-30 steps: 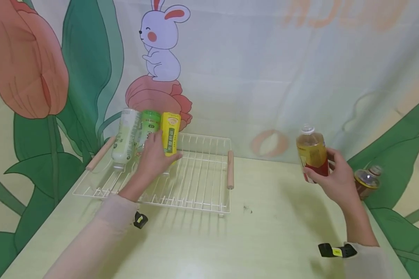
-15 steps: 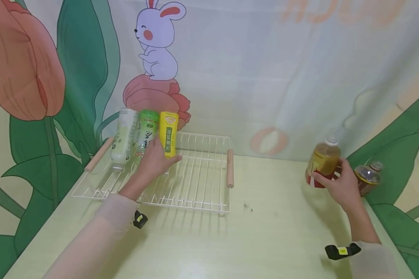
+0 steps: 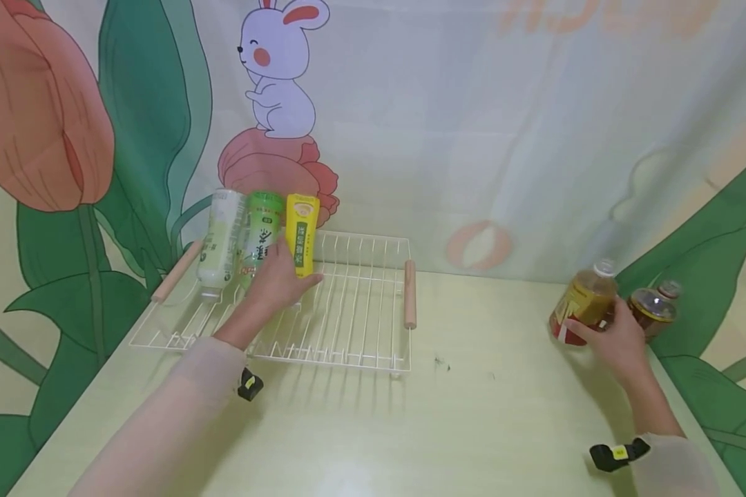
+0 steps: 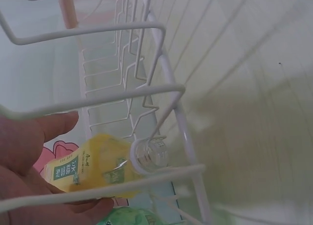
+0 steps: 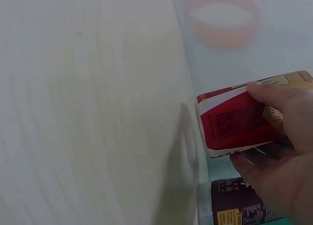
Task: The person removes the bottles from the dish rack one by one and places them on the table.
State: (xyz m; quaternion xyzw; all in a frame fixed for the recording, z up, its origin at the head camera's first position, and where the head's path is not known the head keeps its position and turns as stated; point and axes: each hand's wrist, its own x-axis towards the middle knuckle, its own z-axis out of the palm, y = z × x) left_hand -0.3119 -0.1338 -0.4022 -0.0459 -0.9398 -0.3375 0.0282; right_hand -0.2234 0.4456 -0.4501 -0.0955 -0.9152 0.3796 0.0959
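Note:
My left hand point(image 3: 275, 276) rests over the wire rack point(image 3: 360, 359), its fingers between a green-labelled bottle point(image 3: 263, 224) and a yellow-labelled bottle point(image 3: 302, 231). In the left wrist view, the straight thumb stands apart from the yellow-labelled bottle point(image 4: 93, 166), while the fingers lie along its other side. My right hand point(image 3: 624, 345) grips an amber drink bottle point(image 3: 587, 297) with a red and yellow label at the far right of the table. The right wrist view shows that bottle point(image 5: 239, 115) tilted, thumb on one side and fingers on the other, its base close over the table.
A white bottle point(image 3: 220, 241) lies cap-down at the rack's left, beside a wooden handle point(image 3: 177, 273). The other wooden handle point(image 3: 410, 293) is on the rack's right. A dark-labelled bottle point(image 3: 654, 310) stands just right of my right hand. A printed curtain point(image 3: 423, 138) backs the table.
My right hand has moved right and down toward the table with the amber drink bottle. The left hand stays almost in place by the yellow-labelled bottle.

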